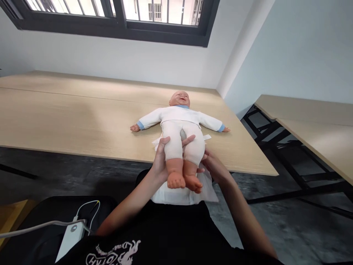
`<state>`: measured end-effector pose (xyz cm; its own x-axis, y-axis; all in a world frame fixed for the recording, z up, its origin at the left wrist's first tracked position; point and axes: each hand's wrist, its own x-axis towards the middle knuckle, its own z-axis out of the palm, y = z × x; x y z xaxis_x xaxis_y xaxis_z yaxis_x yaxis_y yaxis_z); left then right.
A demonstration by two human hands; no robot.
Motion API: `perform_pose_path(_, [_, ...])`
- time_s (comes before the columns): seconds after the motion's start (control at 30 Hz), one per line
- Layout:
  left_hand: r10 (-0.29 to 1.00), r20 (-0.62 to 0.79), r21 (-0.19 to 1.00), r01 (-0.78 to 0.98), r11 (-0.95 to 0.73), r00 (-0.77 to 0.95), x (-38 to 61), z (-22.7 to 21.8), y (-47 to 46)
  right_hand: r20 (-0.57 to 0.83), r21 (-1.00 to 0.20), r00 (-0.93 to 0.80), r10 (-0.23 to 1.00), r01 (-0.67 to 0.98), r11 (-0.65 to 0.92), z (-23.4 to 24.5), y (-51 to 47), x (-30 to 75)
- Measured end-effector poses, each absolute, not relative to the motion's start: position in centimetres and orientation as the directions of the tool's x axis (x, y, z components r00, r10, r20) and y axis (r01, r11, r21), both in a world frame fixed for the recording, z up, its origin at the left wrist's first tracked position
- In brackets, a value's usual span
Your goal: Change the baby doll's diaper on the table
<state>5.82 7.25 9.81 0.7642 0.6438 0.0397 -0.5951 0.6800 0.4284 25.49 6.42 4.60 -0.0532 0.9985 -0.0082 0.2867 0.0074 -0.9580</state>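
Note:
A baby doll (180, 116) in a white outfit with blue cuffs and collar lies on its back, arms spread and feet toward me. My left hand (160, 160) grips its legs from the left, thumb on one thigh and fingertips showing between the legs. Beneath the doll is a white diaper (165, 195), partly hidden, with its near part hanging past the table edge. One pale tab (206, 137) sticks out to the right of the doll's hip. My right hand (215, 167) is curled at the diaper's right side, its fingers partly behind the doll's leg.
The wooden table (82, 125) runs along the wall below a dark-framed window (165, 35). To the right stands another table (317, 121) with black folding legs. At the lower left, a white power bank (72, 235) with cables rests on a black chair seat (41, 213).

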Motion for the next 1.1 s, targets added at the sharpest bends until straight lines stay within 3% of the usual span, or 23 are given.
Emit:
perform_pose_path(0.1, [0.666, 0.056, 0.421, -0.622, 0.66, 0.744, 5.9, 7.5, 6.9, -0.112, -0.952, 0.014, 0.994, 0.284, -0.112, 6.9, 5.0, 27.1])
perform_pose_path(0.2, [0.691, 0.038, 0.414, -0.64, 0.647, 0.722, 6.3, 6.1, 6.5, 0.087, -0.865, 0.242, 0.966, 0.5, -0.048, 8.3, 4.2, 26.9])
perform_pose_path(0.3, [0.714, -0.008, 0.448, -0.635, 0.629, 0.701, 6.5, 5.8, 6.5, 0.119, -0.799, 0.221, 0.968, 0.6, -0.038, 8.8, 3.9, 25.5])
perform_pose_path(0.5, [0.739, -0.151, 0.554, -0.563, 0.614, 0.657, 5.0, 7.0, 6.8, -0.046, -0.921, 0.136, 0.99, 0.377, -0.095, 8.5, 5.0, 24.5])
perform_pose_path(0.7, [0.642, -0.201, 0.567, -0.447, 0.692, 0.74, 0.9, 8.3, 7.8, -0.019, -0.968, 0.249, 0.968, 0.237, -0.08, 8.3, 6.9, 27.8])
perform_pose_path(0.8, [0.744, -0.283, 0.616, -0.481, 0.624, 0.605, -1.3, 8.6, 8.4, -0.068, -0.961, 0.262, 0.963, 0.241, -0.133, 8.2, 7.5, 29.2])
perform_pose_path(0.93, [0.871, -0.28, 0.818, -0.375, 0.437, 0.405, -3.6, 8.9, 9.2, -0.06, -0.955, 0.197, 0.979, 0.273, -0.113, 7.6, 7.8, 29.9])
perform_pose_path(1.1, [0.896, -0.259, 0.897, -0.254, 0.362, 0.362, -4.5, 8.9, 10.3, 0.012, -0.942, 0.069, 0.998, 0.334, -0.012, 7.2, 8.7, 31.1])
